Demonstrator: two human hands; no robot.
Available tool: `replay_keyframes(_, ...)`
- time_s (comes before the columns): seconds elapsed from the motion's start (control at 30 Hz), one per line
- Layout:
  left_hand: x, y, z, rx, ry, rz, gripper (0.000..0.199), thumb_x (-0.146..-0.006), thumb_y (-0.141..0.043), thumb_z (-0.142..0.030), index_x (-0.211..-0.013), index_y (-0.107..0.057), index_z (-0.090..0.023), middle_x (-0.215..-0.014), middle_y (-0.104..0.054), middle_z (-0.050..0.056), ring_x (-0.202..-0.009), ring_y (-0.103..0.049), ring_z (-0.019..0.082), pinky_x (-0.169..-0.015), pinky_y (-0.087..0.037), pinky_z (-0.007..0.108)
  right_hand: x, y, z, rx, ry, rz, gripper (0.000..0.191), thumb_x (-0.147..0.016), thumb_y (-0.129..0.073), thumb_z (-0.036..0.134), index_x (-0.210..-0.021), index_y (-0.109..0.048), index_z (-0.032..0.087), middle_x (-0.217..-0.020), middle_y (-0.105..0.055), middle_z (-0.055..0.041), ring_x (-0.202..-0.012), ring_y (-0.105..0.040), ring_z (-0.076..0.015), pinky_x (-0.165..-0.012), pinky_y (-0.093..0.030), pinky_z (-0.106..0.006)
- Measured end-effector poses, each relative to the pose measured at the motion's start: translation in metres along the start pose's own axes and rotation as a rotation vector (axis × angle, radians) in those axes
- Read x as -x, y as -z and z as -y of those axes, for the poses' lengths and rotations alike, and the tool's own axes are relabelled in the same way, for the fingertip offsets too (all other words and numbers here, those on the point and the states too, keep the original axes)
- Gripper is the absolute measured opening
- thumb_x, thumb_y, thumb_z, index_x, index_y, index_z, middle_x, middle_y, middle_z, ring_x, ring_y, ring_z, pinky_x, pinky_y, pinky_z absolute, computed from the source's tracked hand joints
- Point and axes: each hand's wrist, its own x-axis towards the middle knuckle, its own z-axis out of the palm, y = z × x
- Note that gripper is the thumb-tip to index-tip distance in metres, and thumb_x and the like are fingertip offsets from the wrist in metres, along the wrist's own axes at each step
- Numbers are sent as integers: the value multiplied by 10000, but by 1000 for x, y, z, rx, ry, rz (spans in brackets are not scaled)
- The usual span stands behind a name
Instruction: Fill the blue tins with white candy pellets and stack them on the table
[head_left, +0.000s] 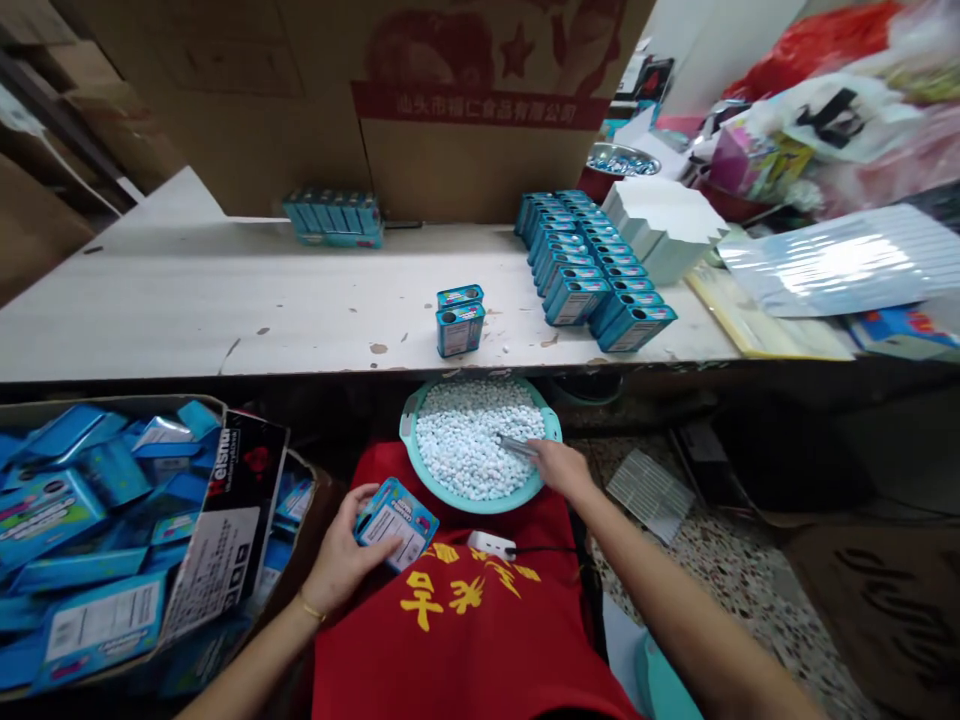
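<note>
While the left hand (349, 545) holds a blue tin (399, 522) over the red cloth (480, 640) on the lap, its thumb pressed across the label and its fingers curled around the side, the right hand (559, 468) grips a metal scoop (517, 446) with closed fingers. The scoop's tip dips into white pellets (457, 450) in a turquoise basin (480, 506), just beyond the tin. Scooping looks to be the step in hand; the next move seems to call for a level scoop and a steady tin, its opening turned to meet it. Past the basin, two tins (460, 332) stand near the edge of the white table (300, 320); farther right stand rows of tins (600, 265), before a large carton (480, 160).
</note>
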Motion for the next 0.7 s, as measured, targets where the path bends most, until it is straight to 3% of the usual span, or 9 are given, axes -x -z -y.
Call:
replay_keyframes(0.07,-5,-3,-4,127,89,-7,611,-613,-702,-326,-1113,-369,-212,-1009,-535,57,-897,-553,196,-799,-467,349,-19,-19,15,-152,-50,-27,322,-809,-402,292,-1093,-543,233,-1039,-586,-97,-977,-532,-269,-790,-402,-385)
replay_keyframes(0.17,-23,-10,-14,198,82,-63,589,-580,-729,-317,-1062,-415,-195,-940,-548,29,-847,-552,163,-752,-468,285,-41,-38,26,-287,-95,-41,332,-791,-444,317,-1092,-555,236,-1051,-582,-94,-984,-523,-279,-815,-387,-409)
replay_keyframes(0.27,-46,-17,-24,203,26,-74,587,-573,-732,-329,-1059,-435,-190,-929,-553,19,-835,-546,149,-744,-462,265,-49,-43,19,-419,-38,-14,337,-769,-490,324,-1083,-570,233,-1049,-584,-59,-982,-520,-231,-839,-391,-355)
replay_keyframes(0.37,-69,-21,-31,98,-47,-117,578,-563,-732,-354,-1037,-452,-177,-896,-563,19,-794,-542,148,-723,-458,267,-49,-38,8,-573,38,-2,366,-761,-505,267,-1105,-547,150,-1025,-588,-54,-940,-528,-151,-832,-400,-248)
replay_keyframes(0.5,-98,-28,-41,10,-159,-95,555,-547,-728,-340,-1017,-495,-156,-857,-570,17,-764,-532,150,-698,-446,261,-40,-8,3,-730,110,4,394,-740,-501,256,-1091,-534,80,-882,-602,-56,-769,-533,-124,-716,-423,-223)
replay_keyframes(0.6,-119,-39,-48,-76,-239,-69,490,-565,-700,-316,-987,-521,-144,-819,-565,9,-739,-518,142,-687,-431,251,-31,29,8,-861,144,22,438,-683,-533,286,-1060,-555,64,-805,-583,-51,-654,-490,-114,-599,-402,-223)
replay_keyframes(0.7,-136,-54,-55,-199,-316,-40,452,-593,-669,-301,-994,-530,-145,-826,-566,13,-740,-509,140,-697,-418,252,-24,65,15,-867,183,97,446,-663,-544,294,-1050,-577,74,-781,-588,-45,-629,-479,-107,-576,-387,-216)
